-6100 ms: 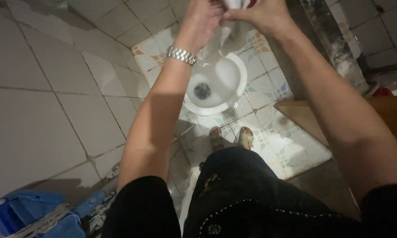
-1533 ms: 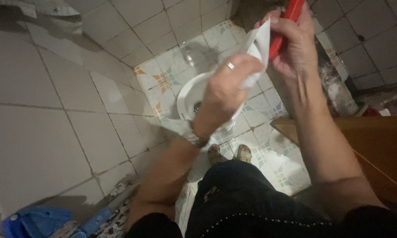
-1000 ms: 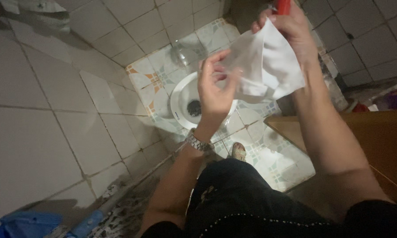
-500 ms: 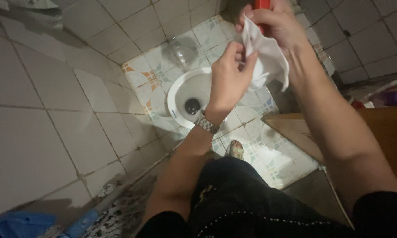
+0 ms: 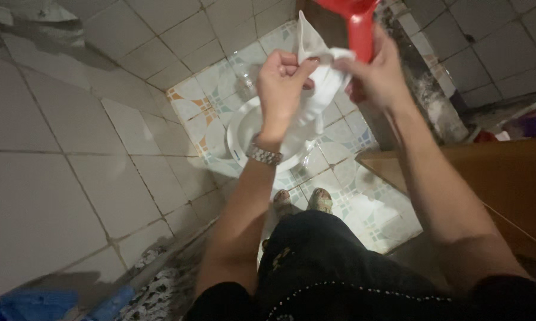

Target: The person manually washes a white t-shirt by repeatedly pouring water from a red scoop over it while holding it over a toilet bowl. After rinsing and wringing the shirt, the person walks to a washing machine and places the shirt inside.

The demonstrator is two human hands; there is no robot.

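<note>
Tiles [image 5: 48, 196], big and pale, cover the wall on the left, with something blue [image 5: 18, 300] lying at its foot in the bottom corner and a speckled patch of floor beside it. Further in, the floor [image 5: 190, 113] turns to patterned squares in orange, green and blue, and a white squat pan [image 5: 239, 134] is sunk into it, mostly hidden behind the raised arm.

The left hand [image 5: 278, 83], with a metal watch [image 5: 263, 156] on its wrist, is closed in a pinch on a white cloth [image 5: 318, 80]; thumb and fingers bunch the fabric from the left side. The cloth is held up in the air above the pan, between both hands. It is crumpled and soft, plain white, with one pointed corner sticking straight up toward the top of the view and the rest hanging in loose folds downward, so its long axis runs roughly up and down.

The right hand [image 5: 375, 80] grips the other side of the cloth with its fingertips and is also wrapped round the handle of a red scoop [image 5: 358, 27]. That handle runs near vertical, the wider red part flaring out at the top edge, cut off by the frame.

Below, two sandalled feet [image 5: 303, 201] stand just short of the pan, under a dark garment [image 5: 327, 261] with small studs. On the right a brown wooden surface [image 5: 505, 178] juts in.
</note>
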